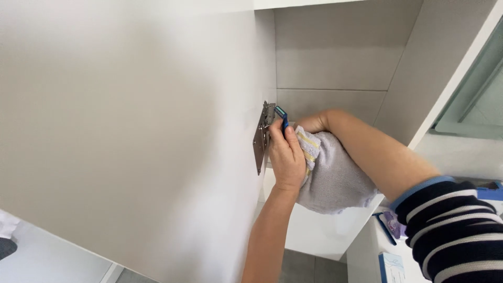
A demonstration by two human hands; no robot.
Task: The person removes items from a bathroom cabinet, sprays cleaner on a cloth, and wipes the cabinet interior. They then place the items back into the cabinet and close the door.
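place: home kitchen or bathroom | evidence: white cabinet door (131, 131) with metal hinge (260, 137); grey wall tiles (335, 57); window frame (471, 105)

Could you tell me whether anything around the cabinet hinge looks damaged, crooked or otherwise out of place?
Nothing stands out. The metal hinge sits flat on the white cabinet door; the left hand holds a blue tool to it, and the right hand holds a grey cloth.

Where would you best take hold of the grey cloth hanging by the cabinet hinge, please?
Probably its loose hanging fold, from below: the cloth's top is bunched under the right hand and partly behind the left hand, which holds a blue tool at the hinge.
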